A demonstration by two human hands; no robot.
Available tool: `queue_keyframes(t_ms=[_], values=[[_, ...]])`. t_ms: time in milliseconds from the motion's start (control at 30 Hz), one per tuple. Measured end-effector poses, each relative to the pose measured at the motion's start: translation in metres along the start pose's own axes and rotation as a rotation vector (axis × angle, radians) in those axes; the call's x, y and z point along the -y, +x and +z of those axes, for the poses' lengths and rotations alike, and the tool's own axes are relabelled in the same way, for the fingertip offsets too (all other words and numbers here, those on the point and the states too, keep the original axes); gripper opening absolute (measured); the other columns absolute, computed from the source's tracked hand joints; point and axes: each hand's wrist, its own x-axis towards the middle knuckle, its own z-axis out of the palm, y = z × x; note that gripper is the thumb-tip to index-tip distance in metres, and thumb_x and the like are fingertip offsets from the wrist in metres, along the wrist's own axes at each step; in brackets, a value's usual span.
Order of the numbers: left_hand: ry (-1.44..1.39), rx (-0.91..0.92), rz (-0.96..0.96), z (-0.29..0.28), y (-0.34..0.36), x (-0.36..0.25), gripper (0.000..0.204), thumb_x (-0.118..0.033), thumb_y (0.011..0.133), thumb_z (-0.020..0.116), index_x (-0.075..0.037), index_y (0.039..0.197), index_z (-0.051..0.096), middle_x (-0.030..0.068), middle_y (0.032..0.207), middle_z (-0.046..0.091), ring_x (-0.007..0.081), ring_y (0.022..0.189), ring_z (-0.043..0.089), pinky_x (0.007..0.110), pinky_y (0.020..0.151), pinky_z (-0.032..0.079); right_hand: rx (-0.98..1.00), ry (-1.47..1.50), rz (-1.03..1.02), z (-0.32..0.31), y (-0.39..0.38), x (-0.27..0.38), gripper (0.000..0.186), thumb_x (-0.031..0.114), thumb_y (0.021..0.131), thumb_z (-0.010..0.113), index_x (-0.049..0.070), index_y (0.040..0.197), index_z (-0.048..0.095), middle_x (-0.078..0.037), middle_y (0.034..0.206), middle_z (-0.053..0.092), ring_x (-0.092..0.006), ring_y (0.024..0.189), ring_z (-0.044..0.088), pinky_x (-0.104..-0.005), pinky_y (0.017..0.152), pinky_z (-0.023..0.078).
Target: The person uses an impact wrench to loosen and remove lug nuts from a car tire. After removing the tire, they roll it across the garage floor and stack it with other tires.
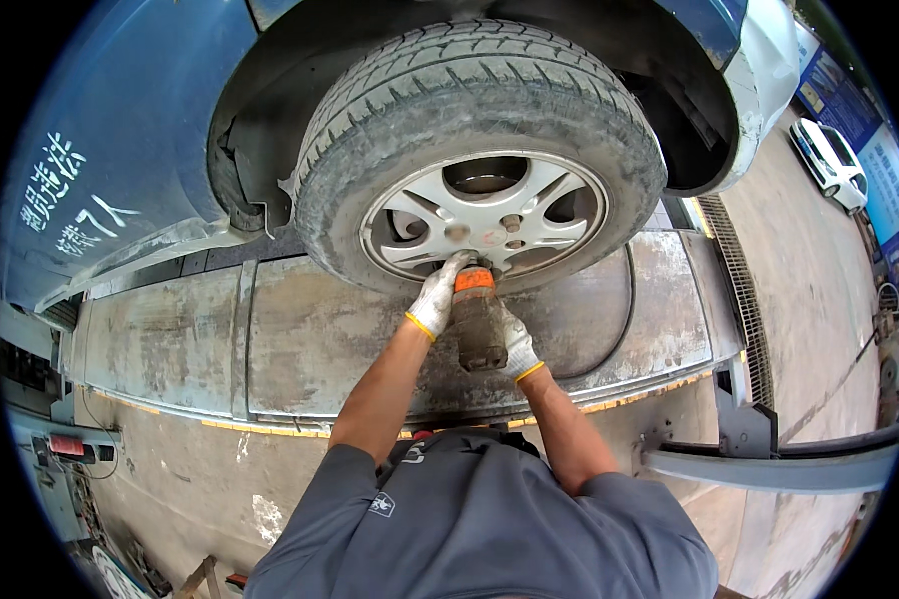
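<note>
An impact wrench (479, 334) with a dark, worn body and an orange band points at the lower part of a silver alloy wheel (456, 212). My left hand (438, 297), in a white glove with a yellow cuff, is closed around the wrench's front end, close to the spokes. Gloved the same way, my right hand (516, 344) grips it from the right and below; most of those fingers are hidden. The wrench's tip is covered, so I cannot tell whether it sits on a nut. Around the wheel is a dusty black tyre (489, 115), mounted on the vehicle.
A blue vehicle body (140, 130) with white handwriting surrounds the wheel arch. Beneath the wheel runs a worn metal lift platform (330, 344). A black hose (629, 309) curves over it on the right. Farther right are a grey metal arm (769, 471) and a parked white car (830, 163).
</note>
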Motion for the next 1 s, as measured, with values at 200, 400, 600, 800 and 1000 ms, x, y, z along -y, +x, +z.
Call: queue_keyframes(t_ms=[200,400,600,800,1000], values=[[0.02,-0.025,-0.019,-0.003,-0.001,-0.004,0.04,-0.039,0.095,0.06,-0.005,0.116,0.062,0.0092,0.101,0.07,0.0207,0.083,0.07,0.035,0.073,0.059,-0.044,-0.248,-0.099,-0.003,-0.001,0.035,0.056,0.023,0.085,0.071,0.006,0.135,0.052,-0.012,0.131,0.059,-0.0248,0.119,0.057,-0.0361,0.104,0.044],[0.079,0.008,0.04,-0.013,0.011,0.005,0.047,-0.043,0.095,0.058,-0.005,0.122,0.061,0.0094,0.104,0.07,0.0195,0.088,0.07,0.034,0.077,0.058,-0.015,0.391,0.099,0.009,0.002,0.013,0.061,0.025,0.088,0.069,0.005,0.141,0.045,-0.009,0.135,0.057,-0.0224,0.12,0.056,-0.0345,0.105,0.044],[0.162,-0.059,0.074,0.006,-0.014,-0.006,0.044,-0.043,0.096,0.057,-0.006,0.12,0.062,0.0076,0.103,0.071,0.0191,0.09,0.071,0.032,0.076,0.059,0.003,0.102,0.065,0.004,-0.004,0.022,0.064,0.025,0.09,0.066,0.006,0.146,0.039,-0.008,0.139,0.054,-0.0201,0.122,0.055,-0.0335,0.106,0.042],[0.132,0.003,0.059,0.024,-0.03,0.004,0.048,-0.044,0.096,0.057,-0.005,0.123,0.058,0.0115,0.108,0.069,0.0219,0.091,0.07,0.037,0.078,0.059,-0.076,-0.494,-0.057,-0.001,-0.033,0.0,0.065,0.015,0.085,0.07,0.004,0.143,0.043,-0.012,0.138,0.055,-0.0212,0.124,0.055,-0.0326,0.104,0.045],[-0.024,0.028,-0.118,0.031,-0.018,0.021,0.037,-0.037,0.096,0.061,-0.007,0.118,0.061,0.0071,0.102,0.069,0.0203,0.083,0.069,0.035,0.072,0.059,-0.114,-0.288,0.013,-0.02,-0.051,0.025,0.063,0.016,0.085,0.07,0.002,0.142,0.045,-0.013,0.134,0.059,-0.0219,0.122,0.057,-0.0327,0.105,0.044]])
